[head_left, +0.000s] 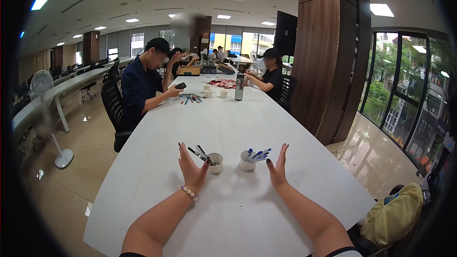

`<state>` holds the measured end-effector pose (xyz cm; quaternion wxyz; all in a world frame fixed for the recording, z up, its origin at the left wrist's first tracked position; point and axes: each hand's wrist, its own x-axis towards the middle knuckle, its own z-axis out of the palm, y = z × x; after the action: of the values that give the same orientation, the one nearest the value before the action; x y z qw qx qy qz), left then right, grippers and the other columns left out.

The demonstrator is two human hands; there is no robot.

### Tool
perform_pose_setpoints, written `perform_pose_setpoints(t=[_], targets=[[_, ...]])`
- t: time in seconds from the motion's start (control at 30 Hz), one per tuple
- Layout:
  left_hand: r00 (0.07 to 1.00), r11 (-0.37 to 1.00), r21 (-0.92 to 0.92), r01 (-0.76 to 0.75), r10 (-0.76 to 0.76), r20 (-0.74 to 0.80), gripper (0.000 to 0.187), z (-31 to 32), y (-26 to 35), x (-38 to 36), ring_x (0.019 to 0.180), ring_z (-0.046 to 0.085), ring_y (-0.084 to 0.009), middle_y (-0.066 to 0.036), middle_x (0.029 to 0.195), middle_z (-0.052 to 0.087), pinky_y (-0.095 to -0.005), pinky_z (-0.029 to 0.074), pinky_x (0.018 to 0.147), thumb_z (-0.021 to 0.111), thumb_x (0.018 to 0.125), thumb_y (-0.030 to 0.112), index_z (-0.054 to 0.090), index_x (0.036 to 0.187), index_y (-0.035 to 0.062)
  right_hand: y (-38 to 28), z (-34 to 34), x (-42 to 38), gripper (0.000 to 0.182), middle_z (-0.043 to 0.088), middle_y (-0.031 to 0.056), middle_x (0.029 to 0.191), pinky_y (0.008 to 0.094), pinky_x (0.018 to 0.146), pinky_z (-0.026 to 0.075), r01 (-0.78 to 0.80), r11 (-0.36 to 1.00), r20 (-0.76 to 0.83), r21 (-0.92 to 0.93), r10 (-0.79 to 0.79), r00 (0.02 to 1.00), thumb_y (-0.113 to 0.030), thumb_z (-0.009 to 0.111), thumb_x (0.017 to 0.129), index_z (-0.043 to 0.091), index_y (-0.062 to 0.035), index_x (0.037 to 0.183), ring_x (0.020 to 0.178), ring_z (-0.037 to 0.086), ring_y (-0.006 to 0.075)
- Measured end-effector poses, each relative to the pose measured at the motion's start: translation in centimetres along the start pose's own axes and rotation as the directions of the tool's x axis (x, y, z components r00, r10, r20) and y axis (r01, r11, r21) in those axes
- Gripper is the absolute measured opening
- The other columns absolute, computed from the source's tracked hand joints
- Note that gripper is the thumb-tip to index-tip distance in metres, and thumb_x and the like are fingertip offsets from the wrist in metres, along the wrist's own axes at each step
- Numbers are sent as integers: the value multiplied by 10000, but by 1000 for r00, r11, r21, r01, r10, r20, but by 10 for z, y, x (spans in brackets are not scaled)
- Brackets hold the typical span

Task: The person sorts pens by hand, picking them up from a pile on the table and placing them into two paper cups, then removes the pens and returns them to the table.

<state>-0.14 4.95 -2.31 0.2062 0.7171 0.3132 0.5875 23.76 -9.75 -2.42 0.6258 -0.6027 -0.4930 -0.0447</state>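
Note:
Two white cups stand upright side by side on the white table. The left cup (217, 165) holds several black pens (200, 153) that lean out over its left rim. In the right cup (247, 165) are several blue-capped pens (258, 154), tilted to the right. My left hand (192, 169) is raised just left of the left cup, fingers stretched up and thumb out toward it, with a beaded bracelet on the wrist. To the right of the right cup, my right hand (278, 167) is held the same way, palm inward. Both hands are open and hold nothing.
Farther along the white table (209, 123) lie a pile of coloured pens (191, 98), more white cups (223, 94), a dark bottle (239, 89) and red packets (223, 83). A person holding a phone (180, 86) sits at left, another person at right. A yellow bag (394, 216) rests at lower right.

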Motion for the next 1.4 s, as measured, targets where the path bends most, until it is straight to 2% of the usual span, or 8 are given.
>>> perform_pose_setpoints(t=[0.4, 0.57, 0.8, 0.9, 1.03, 1.23, 1.3, 1.4], targets=[[967, 985, 166, -39, -5, 256, 628, 30, -18, 12, 1007, 497, -282, -109, 1034, 557, -477, 372, 830, 749, 694, 449, 535, 1084, 5, 18, 58, 15, 1054, 434, 214, 1357, 421, 1080, 281, -164, 960, 9, -227, 170, 985, -479, 803, 620, 291, 70, 1361, 1316, 347, 335], [977, 973, -221, 66, -18, 213, 490, 34, -24, 10, 1134, 472, -264, -60, 1062, 610, -508, 288, 986, 762, 711, 299, 563, 1082, 49, 16, 60, 17, 942, 553, 98, 1249, 421, 1064, 296, -182, 981, 14, -75, 183, 983, -398, 814, 632, 361, 33, 1337, 1266, 399, 300], [964, 984, -41, -174, 179, 196, 284, 28, 4, 5, 1208, 487, -262, -2, 1042, 639, -593, 69, 1087, 708, 781, 180, 558, 1014, 119, 44, 72, 26, 639, 618, 96, 1122, 406, 947, 407, -118, 973, 82, 200, 103, 991, -257, 773, 701, 525, -16, 1239, 1099, 527, 238], [841, 861, -125, -494, 509, 184, 207, 18, 21, -6, 1142, 554, -249, -7, 1046, 637, -597, 125, 1079, 685, 806, 158, 548, 957, 126, 41, 68, 31, 497, 634, 94, 1071, 347, 868, 451, -270, 887, 254, 375, 182, 950, -215, 713, 792, 533, -9, 1207, 963, 574, 186], [172, 402, -330, -854, 817, 550, 352, 12, 57, -33, 946, 609, -204, -21, 986, 627, -401, 395, 984, 664, 815, 234, 521, 1116, 118, 6, 57, 30, 274, 647, 74, 985, 296, 824, 457, -201, 799, 136, 566, 150, 979, -170, 627, 879, 561, -10, 1091, 850, 573, 133], [208, 694, -263, -670, 517, 830, 574, 6, 97, -50, 845, 569, -223, -49, 995, 577, -347, 468, 776, 639, 826, 356, 451, 1308, 109, -29, 34, 34, 88, 642, 59, 809, 277, 639, 490, 70, 889, -224, 453, 37, 974, -103, 580, 896, 539, -28, 917, 711, 599, 123], [244, 706, -256, -660, 525, 815, 606, 6, 91, -49, 944, 560, -218, -58, 1066, 571, -341, 460, 823, 647, 813, 384, 440, 1318, 121, -52, 25, 29, 162, 610, 99, 701, 317, 582, 490, 396, 918, -135, 1, -392, 910, -34, 638, 773, 539, -35, 902, 611, 609, 237], [173, 505, -307, -807, 698, 695, 559, 2, 88, -48, 995, 553, -211, -52, 1141, 566, -352, 440, 874, 641, 821, 421, 481, 1292, 166, -71, 35, 22, 208, 634, 136, 729, 389, 602, 493, 449, 889, 338, -92, -396, 854, -136, 671, 763, 554, -57, 915, 678, 620, 333]])
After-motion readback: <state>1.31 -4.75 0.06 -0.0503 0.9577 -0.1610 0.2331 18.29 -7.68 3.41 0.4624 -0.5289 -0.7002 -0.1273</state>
